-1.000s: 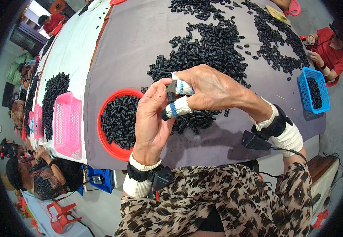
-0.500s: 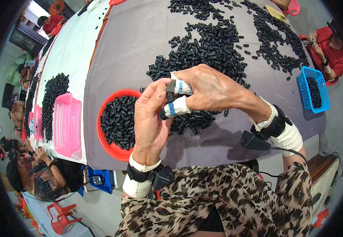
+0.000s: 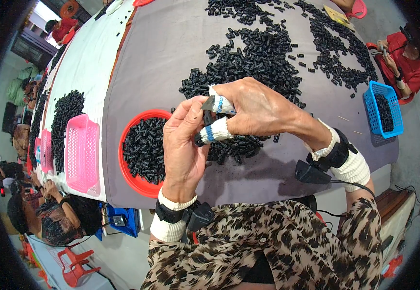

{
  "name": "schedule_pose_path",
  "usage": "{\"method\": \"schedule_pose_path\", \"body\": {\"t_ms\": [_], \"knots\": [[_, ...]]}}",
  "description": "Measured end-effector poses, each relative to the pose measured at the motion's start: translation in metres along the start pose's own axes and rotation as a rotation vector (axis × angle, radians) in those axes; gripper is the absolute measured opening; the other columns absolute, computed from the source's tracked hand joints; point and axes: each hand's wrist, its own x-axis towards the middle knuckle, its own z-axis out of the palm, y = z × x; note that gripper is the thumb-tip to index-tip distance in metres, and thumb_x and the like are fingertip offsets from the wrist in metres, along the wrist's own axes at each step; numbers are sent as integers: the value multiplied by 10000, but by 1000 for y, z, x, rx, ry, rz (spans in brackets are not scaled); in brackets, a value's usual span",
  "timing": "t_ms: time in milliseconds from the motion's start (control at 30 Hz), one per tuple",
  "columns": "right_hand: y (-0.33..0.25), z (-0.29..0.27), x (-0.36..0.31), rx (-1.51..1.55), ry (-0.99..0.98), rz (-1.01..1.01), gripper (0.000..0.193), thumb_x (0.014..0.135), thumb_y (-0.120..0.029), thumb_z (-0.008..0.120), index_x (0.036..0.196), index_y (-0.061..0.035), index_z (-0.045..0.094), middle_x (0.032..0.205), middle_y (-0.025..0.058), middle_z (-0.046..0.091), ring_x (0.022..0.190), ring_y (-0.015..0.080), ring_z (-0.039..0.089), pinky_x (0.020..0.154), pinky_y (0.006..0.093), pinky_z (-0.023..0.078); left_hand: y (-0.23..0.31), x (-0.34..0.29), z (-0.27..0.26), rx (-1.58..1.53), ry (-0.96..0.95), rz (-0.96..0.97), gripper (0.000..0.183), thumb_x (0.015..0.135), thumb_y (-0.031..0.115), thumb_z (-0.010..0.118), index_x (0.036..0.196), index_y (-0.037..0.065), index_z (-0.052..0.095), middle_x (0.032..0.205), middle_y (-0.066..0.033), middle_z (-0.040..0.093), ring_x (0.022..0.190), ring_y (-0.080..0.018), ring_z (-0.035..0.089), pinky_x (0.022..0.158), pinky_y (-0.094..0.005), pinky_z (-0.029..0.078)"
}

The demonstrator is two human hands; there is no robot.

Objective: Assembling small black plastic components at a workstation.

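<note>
Black piece (image 3: pixel 207 118) is hanging over the worktop (image 3: pixel 147 63) | left grip (image 3: pixel 187 137) is pinching it, right grip (image 3: pixel 260 107) is clamping a blade (image 3: pixel 209 104) beside it | seemingly they're trimming | next stroke is calling for steadiness

The head-worn fisheye looks down from close above the hands (image 3: pixel 263 107) and grey table (image 3: pixel 144 72).

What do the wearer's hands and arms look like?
The left hand and right hand each have a ribbed cream knit cuff, a black wrist strap and a boxy black device. A black cable runs from the right one. The right thumb wears a white knit cover with a blue stripe; a blue-marked white wrap covers the index finger. The sleeves are beige, brown and black animal print.
</note>
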Motion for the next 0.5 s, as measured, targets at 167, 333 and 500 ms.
{"method": "schedule_pose_path", "body": {"t_ms": [167,333,500], "knots": [[5,2,1,-24,2,-56,364,686,-309,700,734,22,558,606,106,554,548,216,525,520,347,408,-1,0,-1,-2,-1,5,209,910,122,480,1039,-38,517,965,-113,607,863,-163,615,742,-268,523],[7,2,-1,-24,26,-94,316,693,-274,708,739,-1,556,592,44,534,519,150,471,486,324,375,-1,1,1,-18,-22,12,212,912,123,477,1040,-42,516,971,-117,605,868,-171,614,749,-277,522],[5,3,0,-12,46,-77,247,689,-213,670,741,-2,552,581,45,524,513,150,469,482,321,373,0,1,1,0,9,7,220,907,111,478,1060,-45,506,991,-122,598,889,-177,608,760,-282,521]]}}
